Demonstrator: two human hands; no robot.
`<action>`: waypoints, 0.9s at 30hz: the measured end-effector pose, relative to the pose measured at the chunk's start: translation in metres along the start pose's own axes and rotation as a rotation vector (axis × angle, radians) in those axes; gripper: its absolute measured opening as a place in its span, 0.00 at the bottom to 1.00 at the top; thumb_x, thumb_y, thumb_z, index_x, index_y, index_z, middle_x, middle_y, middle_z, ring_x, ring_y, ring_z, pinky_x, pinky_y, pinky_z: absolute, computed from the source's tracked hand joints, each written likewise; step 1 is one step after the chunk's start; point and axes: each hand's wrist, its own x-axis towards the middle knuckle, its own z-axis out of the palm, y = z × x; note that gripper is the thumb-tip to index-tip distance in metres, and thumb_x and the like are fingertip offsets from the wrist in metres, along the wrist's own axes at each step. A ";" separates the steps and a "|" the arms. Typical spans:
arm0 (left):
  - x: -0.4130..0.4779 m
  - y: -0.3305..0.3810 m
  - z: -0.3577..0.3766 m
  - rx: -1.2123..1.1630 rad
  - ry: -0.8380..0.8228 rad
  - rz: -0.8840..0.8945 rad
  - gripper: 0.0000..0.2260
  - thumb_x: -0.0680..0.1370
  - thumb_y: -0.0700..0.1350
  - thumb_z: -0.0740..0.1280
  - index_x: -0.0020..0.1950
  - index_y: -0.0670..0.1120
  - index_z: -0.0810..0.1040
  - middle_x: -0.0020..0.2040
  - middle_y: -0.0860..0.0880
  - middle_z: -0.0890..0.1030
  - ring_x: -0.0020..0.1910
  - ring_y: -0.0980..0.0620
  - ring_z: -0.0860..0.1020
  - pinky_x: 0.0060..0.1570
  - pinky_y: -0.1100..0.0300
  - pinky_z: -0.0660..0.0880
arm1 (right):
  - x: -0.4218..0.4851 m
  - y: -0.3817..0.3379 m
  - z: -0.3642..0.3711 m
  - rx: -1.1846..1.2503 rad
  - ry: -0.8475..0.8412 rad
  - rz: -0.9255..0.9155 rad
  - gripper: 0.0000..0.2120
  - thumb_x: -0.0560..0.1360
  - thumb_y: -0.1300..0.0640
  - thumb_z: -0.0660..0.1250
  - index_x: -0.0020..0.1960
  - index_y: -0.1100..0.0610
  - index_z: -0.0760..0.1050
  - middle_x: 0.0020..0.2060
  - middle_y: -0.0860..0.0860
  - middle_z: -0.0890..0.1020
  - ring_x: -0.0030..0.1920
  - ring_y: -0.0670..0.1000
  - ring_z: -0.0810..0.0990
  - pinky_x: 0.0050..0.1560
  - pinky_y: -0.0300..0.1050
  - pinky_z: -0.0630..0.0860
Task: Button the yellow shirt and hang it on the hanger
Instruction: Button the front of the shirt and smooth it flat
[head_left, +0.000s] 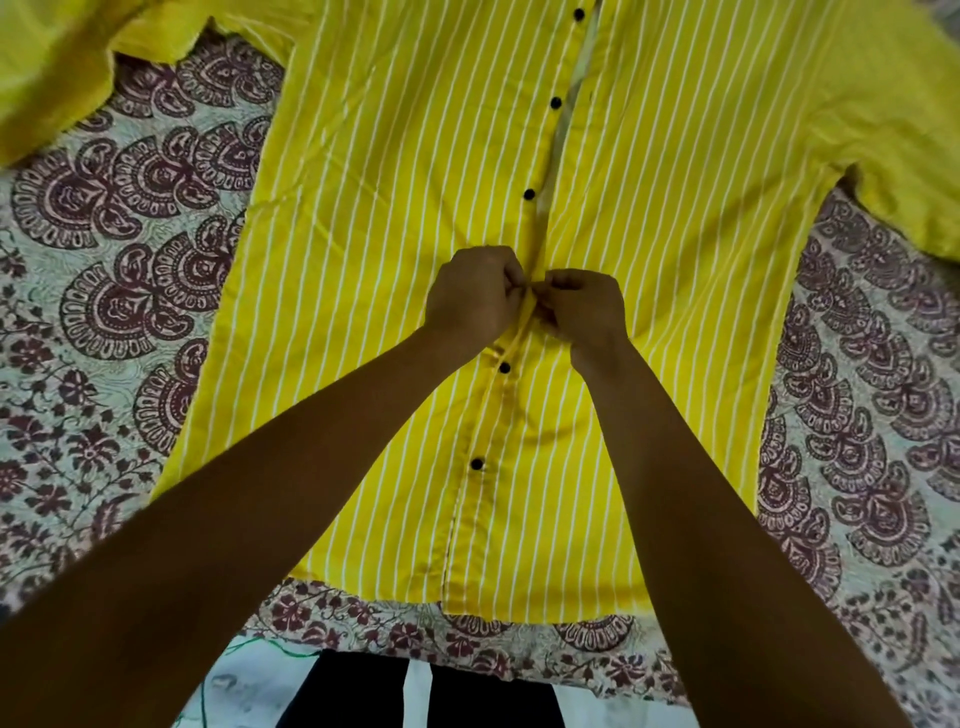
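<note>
The yellow shirt (395, 218) with thin white stripes lies flat, front up, hem toward me. Black buttons run along its placket. The two lowest buttons (477, 463) look fastened; above my hands the placket gapes beside three more buttons (529, 195). My left hand (475, 296) and my right hand (587, 312) meet at the placket in the middle of the shirt, each pinching the fabric edge. The button between my fingers is hidden. No hanger is in view.
The shirt rests on a patterned bedsheet (119, 291) with maroon paisley and flowers. Both sleeves (904, 171) spread out to the upper corners. My dark trouser legs (363, 691) show at the bottom edge.
</note>
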 end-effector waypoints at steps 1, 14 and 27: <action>0.001 0.001 0.001 -0.004 -0.002 -0.013 0.04 0.72 0.39 0.68 0.45 0.44 0.81 0.45 0.46 0.83 0.46 0.47 0.80 0.47 0.53 0.77 | 0.001 0.000 -0.001 0.013 -0.012 0.011 0.15 0.73 0.68 0.66 0.31 0.54 0.72 0.15 0.44 0.72 0.18 0.41 0.70 0.27 0.39 0.67; 0.005 -0.007 0.003 -0.401 -0.028 -0.143 0.07 0.72 0.36 0.69 0.49 0.40 0.82 0.42 0.44 0.82 0.37 0.55 0.77 0.40 0.63 0.74 | -0.002 0.013 0.001 0.099 -0.047 -0.098 0.13 0.75 0.70 0.61 0.38 0.57 0.76 0.30 0.50 0.78 0.30 0.46 0.75 0.32 0.39 0.72; 0.007 -0.014 0.010 -0.371 0.031 -0.120 0.18 0.71 0.34 0.68 0.34 0.52 0.63 0.33 0.52 0.72 0.47 0.43 0.80 0.42 0.56 0.75 | -0.009 0.020 0.007 0.086 0.087 -0.161 0.07 0.74 0.71 0.63 0.47 0.63 0.78 0.34 0.51 0.78 0.35 0.48 0.78 0.41 0.43 0.76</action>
